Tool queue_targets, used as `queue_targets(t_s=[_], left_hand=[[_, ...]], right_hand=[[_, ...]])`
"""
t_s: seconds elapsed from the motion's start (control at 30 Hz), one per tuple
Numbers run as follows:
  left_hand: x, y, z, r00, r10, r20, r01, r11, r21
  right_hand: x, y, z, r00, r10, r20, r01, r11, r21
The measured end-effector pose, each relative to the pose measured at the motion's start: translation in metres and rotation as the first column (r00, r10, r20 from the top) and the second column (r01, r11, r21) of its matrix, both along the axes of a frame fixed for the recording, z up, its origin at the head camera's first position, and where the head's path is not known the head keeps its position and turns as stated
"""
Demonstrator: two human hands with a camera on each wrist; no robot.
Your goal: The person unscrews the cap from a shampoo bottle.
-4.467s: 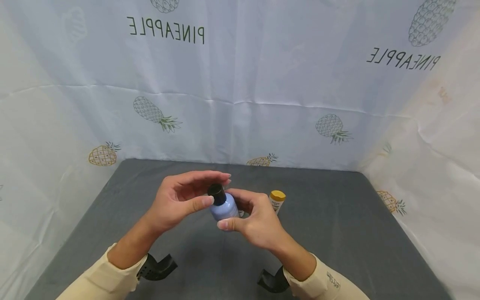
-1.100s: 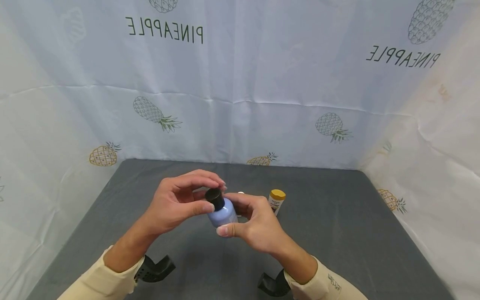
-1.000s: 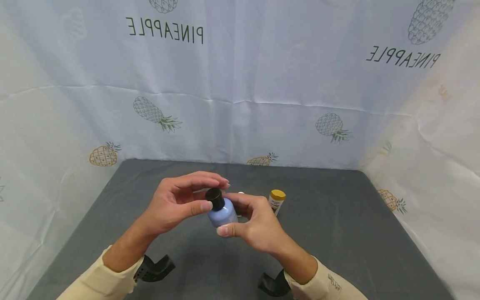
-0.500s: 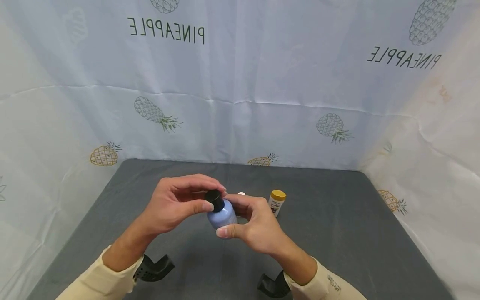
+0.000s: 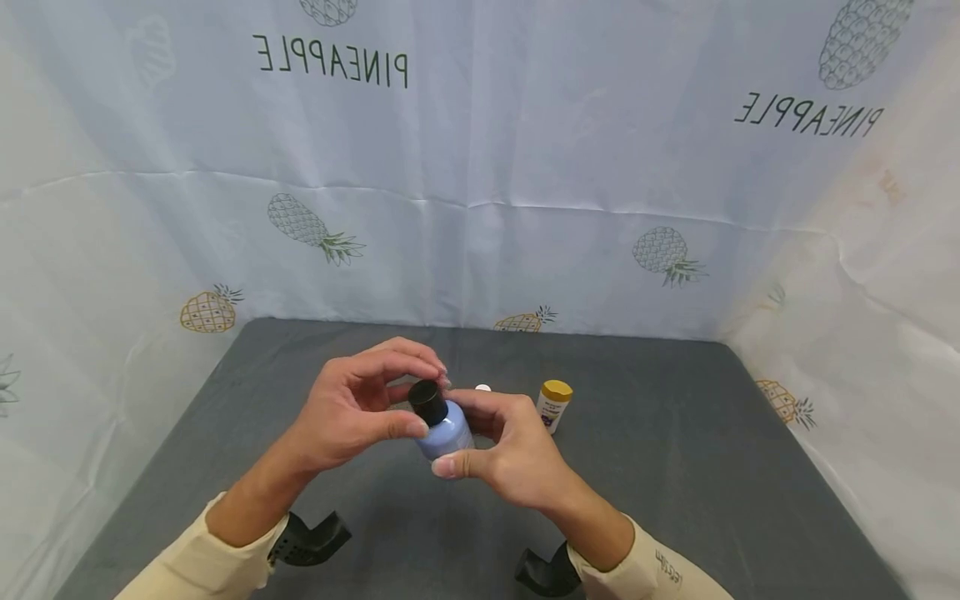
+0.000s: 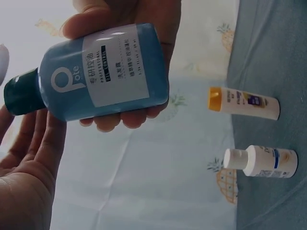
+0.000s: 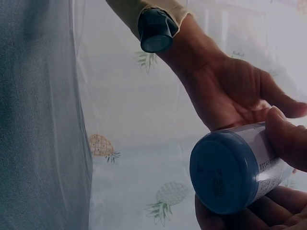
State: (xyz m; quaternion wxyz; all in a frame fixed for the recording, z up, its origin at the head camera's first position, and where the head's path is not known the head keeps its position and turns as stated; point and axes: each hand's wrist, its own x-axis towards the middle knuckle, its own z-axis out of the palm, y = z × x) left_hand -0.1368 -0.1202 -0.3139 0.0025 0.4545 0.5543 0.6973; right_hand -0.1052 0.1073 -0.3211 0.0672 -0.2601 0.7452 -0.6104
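Right hand [image 5: 517,454] clamped round glossy blue bottle [image 5: 446,433], left hand [image 5: 347,410] loosely spread around cylindrical black cap [image 5: 427,403]

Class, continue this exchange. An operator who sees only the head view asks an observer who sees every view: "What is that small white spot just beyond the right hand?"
Observer: A white bottle, upright on the table; the left wrist view shows it whole.
Operator: What is on the side of the blue bottle in the right hand?
Observer: A pale label with dark print.
Operator: And underneath?
Observer: The right wrist view shows small dark marks on its base.
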Motion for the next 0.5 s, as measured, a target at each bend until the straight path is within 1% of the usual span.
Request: queue_targets(t_s=[0.07,0.13,0.23,0.3,0.5], left_hand=[[-0.0006,-0.0015,0.0011,0.999,-0.051,-0.001,0.051,0.999,0.013],[-0.0023,-0.0023,0.0023,0.995,-0.101,-0.018,0.102,0.994,0.029],[-0.0035,-0.0024,0.0037,0.988,-0.15,-0.046,0.152,0.988,0.038],[-0.0037,-0.0022,0.0041,0.985,-0.16,-0.057,0.162,0.986,0.033],[-0.003,-0.0019,0.0047,0.99,-0.116,-0.084,0.119,0.992,0.029]], right_hand=[[-0.0002,-0.0004,0.0003,1.0,0.003,0.009,-0.003,1.0,-0.007],[-0.0002,-0.0007,0.0008,1.0,0.004,0.013,-0.004,1.0,-0.008],[-0.0004,-0.001,0.0008,1.0,0.006,0.015,-0.006,1.0,-0.014],[-0.0005,-0.0014,0.0009,1.0,0.01,0.01,-0.01,1.0,-0.02],[-0.0008,-0.0012,0.0006,1.0,0.017,-0.006,-0.017,1.0,-0.025]])
